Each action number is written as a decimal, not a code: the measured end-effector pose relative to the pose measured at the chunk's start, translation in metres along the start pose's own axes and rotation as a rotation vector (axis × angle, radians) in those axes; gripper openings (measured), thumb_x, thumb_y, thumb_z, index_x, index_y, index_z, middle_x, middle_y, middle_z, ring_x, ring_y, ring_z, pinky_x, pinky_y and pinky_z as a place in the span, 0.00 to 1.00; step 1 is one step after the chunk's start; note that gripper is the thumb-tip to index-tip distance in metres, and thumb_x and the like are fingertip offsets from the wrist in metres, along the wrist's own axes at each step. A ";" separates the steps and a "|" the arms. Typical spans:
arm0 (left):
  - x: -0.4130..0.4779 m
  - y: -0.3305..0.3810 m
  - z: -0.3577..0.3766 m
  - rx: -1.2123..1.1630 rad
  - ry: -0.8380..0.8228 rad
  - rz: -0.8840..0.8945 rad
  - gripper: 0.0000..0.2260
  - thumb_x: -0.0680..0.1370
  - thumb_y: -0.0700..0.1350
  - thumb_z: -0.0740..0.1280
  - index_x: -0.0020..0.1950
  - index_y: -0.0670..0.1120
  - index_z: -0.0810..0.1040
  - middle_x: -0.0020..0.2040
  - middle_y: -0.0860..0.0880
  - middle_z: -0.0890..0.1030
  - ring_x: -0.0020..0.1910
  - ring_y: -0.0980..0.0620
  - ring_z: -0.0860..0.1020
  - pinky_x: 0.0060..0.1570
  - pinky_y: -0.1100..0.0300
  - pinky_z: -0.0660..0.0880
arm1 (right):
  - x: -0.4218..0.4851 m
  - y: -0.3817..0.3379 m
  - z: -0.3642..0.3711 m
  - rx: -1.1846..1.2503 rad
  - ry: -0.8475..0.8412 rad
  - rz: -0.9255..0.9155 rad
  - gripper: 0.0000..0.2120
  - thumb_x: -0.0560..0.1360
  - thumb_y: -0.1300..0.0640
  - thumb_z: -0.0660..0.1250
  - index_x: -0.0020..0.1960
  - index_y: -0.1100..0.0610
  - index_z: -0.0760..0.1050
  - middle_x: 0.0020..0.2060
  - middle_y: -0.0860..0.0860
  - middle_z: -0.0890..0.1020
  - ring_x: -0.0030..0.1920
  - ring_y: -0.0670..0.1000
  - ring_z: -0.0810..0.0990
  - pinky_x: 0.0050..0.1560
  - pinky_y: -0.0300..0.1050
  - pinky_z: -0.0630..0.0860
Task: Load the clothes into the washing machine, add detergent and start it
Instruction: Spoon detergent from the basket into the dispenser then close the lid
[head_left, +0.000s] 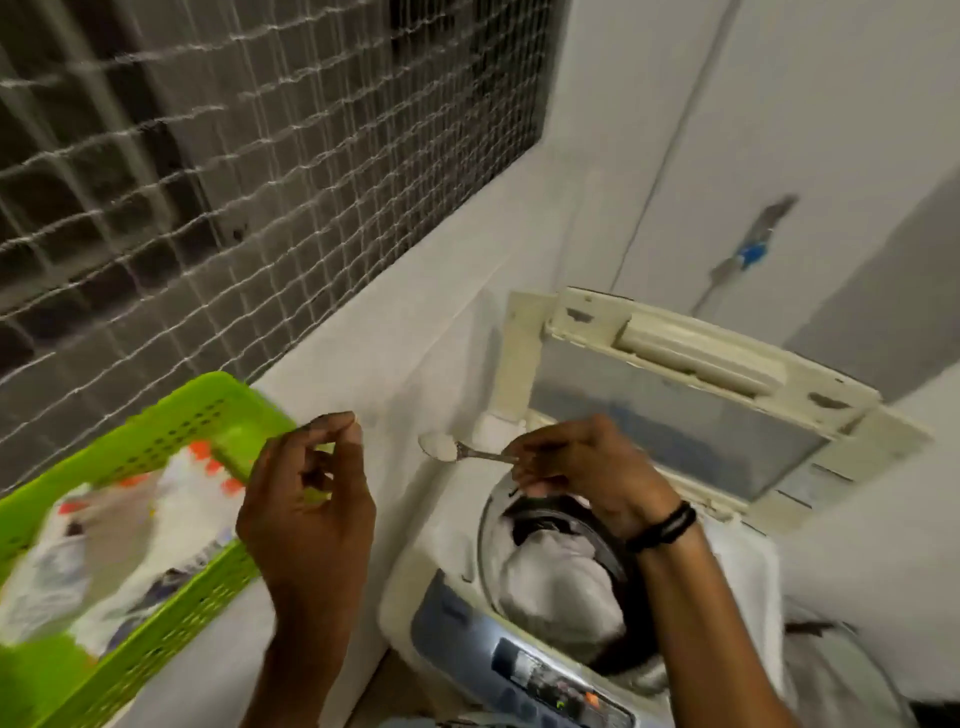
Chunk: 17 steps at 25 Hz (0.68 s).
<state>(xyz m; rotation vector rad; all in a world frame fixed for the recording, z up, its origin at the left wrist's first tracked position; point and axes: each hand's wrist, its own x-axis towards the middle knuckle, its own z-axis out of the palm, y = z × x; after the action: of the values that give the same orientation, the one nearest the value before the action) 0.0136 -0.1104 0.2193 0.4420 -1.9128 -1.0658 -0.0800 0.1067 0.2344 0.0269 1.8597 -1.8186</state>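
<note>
A top-loading washing machine (415, 592) stands at the lower right with its lid (675, 415) raised. Pale and dark clothes (556, 566) fill the drum. My right hand (587, 467) pinches the handle of a metal spoon (467, 452) heaped with white detergent powder, held level over the drum's far left rim. My left hand (306, 499) hovers between the basket and the machine, fingers loosely curled, holding nothing that I can make out. The control panel (524, 670) faces me at the front.
A green perforated plastic basket (171, 431) sits on the white ledge at left, with a white detergent bag and other packets in it. A netted window grille (260, 171) fills the upper left. A white wall with a tap and pipe (748, 254) rises behind the machine.
</note>
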 end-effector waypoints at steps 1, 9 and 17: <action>-0.007 -0.001 0.017 -0.013 -0.065 0.023 0.04 0.79 0.42 0.69 0.51 0.44 0.83 0.45 0.48 0.82 0.37 0.50 0.77 0.41 0.69 0.72 | -0.005 0.014 -0.018 0.035 0.090 0.018 0.08 0.73 0.75 0.67 0.47 0.69 0.83 0.36 0.63 0.84 0.34 0.55 0.84 0.37 0.42 0.83; -0.092 -0.038 0.179 0.063 -0.723 0.019 0.05 0.77 0.42 0.69 0.52 0.49 0.82 0.48 0.51 0.83 0.42 0.55 0.80 0.39 0.77 0.69 | 0.011 0.149 -0.146 0.056 0.686 0.164 0.14 0.71 0.76 0.63 0.38 0.65 0.85 0.35 0.59 0.86 0.32 0.51 0.80 0.35 0.39 0.79; -0.166 -0.096 0.290 0.464 -1.428 0.015 0.27 0.76 0.47 0.64 0.75 0.47 0.66 0.75 0.47 0.68 0.73 0.46 0.67 0.72 0.53 0.65 | 0.073 0.240 -0.166 -0.469 0.928 0.173 0.08 0.74 0.64 0.67 0.47 0.58 0.85 0.45 0.59 0.86 0.47 0.60 0.84 0.50 0.47 0.78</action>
<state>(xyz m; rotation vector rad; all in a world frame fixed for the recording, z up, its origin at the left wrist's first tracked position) -0.1444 0.0886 -0.0177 -0.2223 -3.4317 -0.9642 -0.1119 0.2583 -0.0228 0.9658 2.7418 -1.2758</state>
